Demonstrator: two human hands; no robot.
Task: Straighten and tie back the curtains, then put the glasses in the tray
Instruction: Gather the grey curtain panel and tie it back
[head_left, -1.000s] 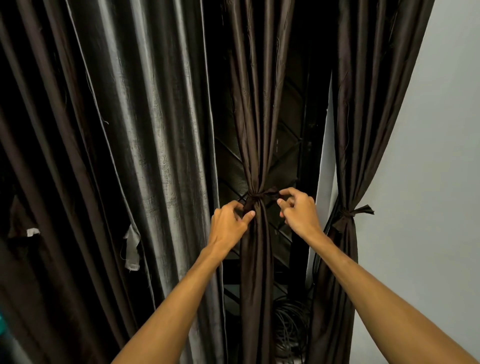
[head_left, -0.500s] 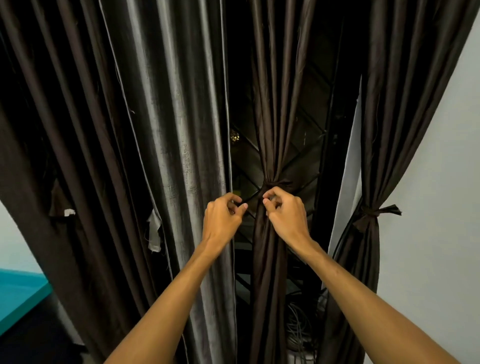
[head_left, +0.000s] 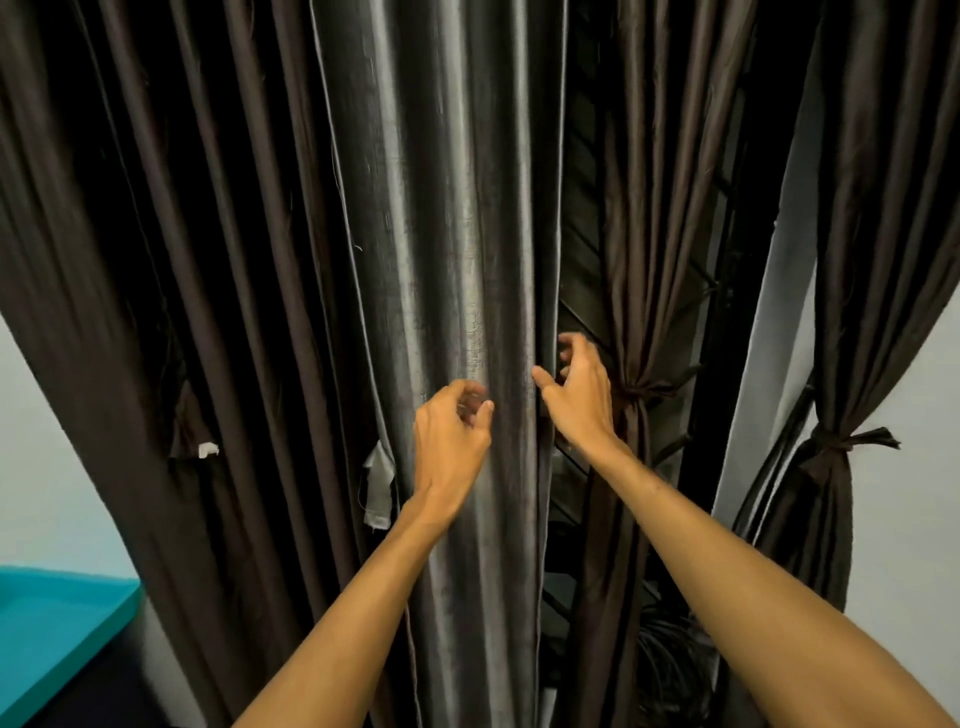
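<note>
A loose, shiny grey-brown curtain panel (head_left: 457, 260) hangs straight down in the middle. My left hand (head_left: 451, 441) is in front of it with its fingers loosely curled and nothing in them. My right hand (head_left: 577, 397) is at the panel's right edge, thumb in front of the edge and fingers spread just behind it, without a grip. Right of it, a narrow dark curtain (head_left: 644, 208) is gathered and knotted by a tie (head_left: 641, 389). A further curtain (head_left: 878, 234) at the far right is tied too (head_left: 831, 447). No glasses are in view.
More dark curtain folds (head_left: 156, 260) fill the left, with loose tie strips (head_left: 379, 486) hanging from them. A teal tray-like surface (head_left: 52, 634) shows at the bottom left. A window grille (head_left: 582, 291) and coiled cables (head_left: 670, 665) sit behind the curtains. White wall (head_left: 914, 519) on the right.
Both hands let go of the narrow curtain's knot and moved left to the loose panel. The view turned left, so the tied curtains slid right.
</note>
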